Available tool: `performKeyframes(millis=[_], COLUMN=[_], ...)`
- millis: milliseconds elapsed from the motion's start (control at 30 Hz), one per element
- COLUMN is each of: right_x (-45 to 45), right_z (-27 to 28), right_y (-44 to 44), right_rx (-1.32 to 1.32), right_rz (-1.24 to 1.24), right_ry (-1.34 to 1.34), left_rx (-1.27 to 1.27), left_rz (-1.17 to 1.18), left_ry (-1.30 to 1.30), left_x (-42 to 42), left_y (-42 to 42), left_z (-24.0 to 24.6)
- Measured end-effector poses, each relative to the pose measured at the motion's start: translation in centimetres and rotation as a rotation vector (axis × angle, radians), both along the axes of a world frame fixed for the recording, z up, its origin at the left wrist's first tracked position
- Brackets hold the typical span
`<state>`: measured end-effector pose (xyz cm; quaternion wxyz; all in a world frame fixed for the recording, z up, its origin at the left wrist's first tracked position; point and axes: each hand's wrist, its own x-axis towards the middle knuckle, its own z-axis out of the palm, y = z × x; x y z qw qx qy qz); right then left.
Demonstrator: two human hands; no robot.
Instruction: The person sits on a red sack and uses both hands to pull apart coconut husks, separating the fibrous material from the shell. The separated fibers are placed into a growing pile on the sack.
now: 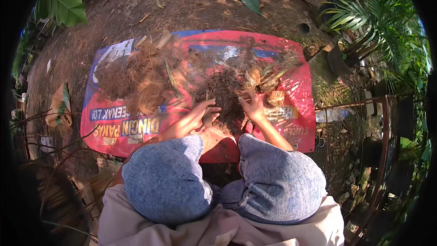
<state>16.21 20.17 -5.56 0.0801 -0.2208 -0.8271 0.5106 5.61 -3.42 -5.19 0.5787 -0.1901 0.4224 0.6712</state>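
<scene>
A mound of dark, crumbly soil (220, 83) lies before me on a red printed plastic banner (290, 123). At its near left edge is my left hand (204, 112), fingers apart, with soil close beneath them. Opposite it, my right hand (252, 105) has bent, parted fingers at the mound's right side; nothing shows between them. Thread-wrapped fibre balls (276, 98) sit just beyond the right hand, some with green leaves (282, 71) sticking out. Whether a little soil clings to either palm is hidden.
Brown coconut fibre (150, 95) and another pile of loose soil (117, 80) cover the banner's left part. A long leaf (172, 78) lies beside the fibre. My denim-clad knees (167, 181) flank the near edge. Plastic bottles (333, 115) and a metal frame (384, 136) stand right.
</scene>
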Motion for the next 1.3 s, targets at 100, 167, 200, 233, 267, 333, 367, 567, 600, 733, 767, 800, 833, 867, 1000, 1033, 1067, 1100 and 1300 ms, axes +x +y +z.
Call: performKeyframes(millis=[100,167,200,233,267,333,367,567,600,733,767,800,833,867,1000,1033,1067,1100,1300], right_x=[-0.3,-1.1,-1.5,-2.7,-3.2,-4.0,-4.4,-4.7,-4.3,-3.5,-3.4,-3.2,-3.1,-3.1,-2.6,-2.4,-2.4,-2.4,-4.2], right_z=[-1.7,-2.6,-2.9,-3.1,-3.2,-3.1,-2.9,1.2,2.5,8.7,10.4,12.1,13.7,15.4,21.0,22.2,23.1,24.0,27.0], right_y=[1.1,1.0,0.8,0.4,0.0,-0.4,-0.5,0.9,1.2,2.2,2.4,2.5,2.6,3.0,3.7,3.8,4.0,4.3,5.0], right_rx=[0.215,0.223,0.263,0.301,0.504,0.567,0.601,0.404,0.363,-0.007,-0.11,-0.214,-0.321,-0.429,-0.472,-0.468,-0.454,-0.446,-0.454], right_rz=[0.092,0.145,0.174,0.199,0.213,0.273,0.299,0.359,0.378,0.409,0.395,0.382,0.37,0.383,0.432,0.425,0.412,0.417,0.266], right_ry=[-0.06,0.066,0.079,0.103,0.113,0.039,-0.007,-0.072,0.009,-0.177,-0.204,-0.232,-0.261,-0.323,-0.342,-0.35,-0.364,-0.368,-0.332], left_rx=[-0.007,-0.051,-0.058,-0.043,-0.057,-0.029,-0.014,-0.09,-0.077,-0.144,-0.135,-0.15,-0.146,-0.164,-0.298,-0.33,-0.343,-0.356,-0.337], left_rz=[-0.036,-0.01,-0.016,-0.025,-0.042,-0.086,-0.123,-0.17,-0.152,-0.308,-0.32,-0.341,-0.414,-0.497,-0.569,-0.566,-0.605,-0.636,-0.597], left_ry=[-0.065,0.048,0.106,0.197,0.186,0.218,0.179,0.162,0.23,0.564,0.633,0.709,0.751,0.802,0.94,0.962,1.002,1.085,1.282], left_x=[-0.6,-0.6,-0.5,-1.0,-0.9,-1.1,-1.4,-2.9,-3.4,-6.0,-6.4,-6.7,-7.1,-7.7,-7.5,-7.5,-7.6,-7.5,-7.0], left_y=[-0.5,0.0,0.0,0.0,0.0,0.0,-0.1,-0.5,-0.7,0.4,0.6,0.7,0.8,0.9,2.8,3.3,3.9,4.4,7.4], left_z=[-0.5,-0.4,0.0,0.6,1.1,2.4,3.1,7.4,8.5,13.9,15.3,16.7,18.2,19.6,23.2,23.7,24.1,24.3,24.4])
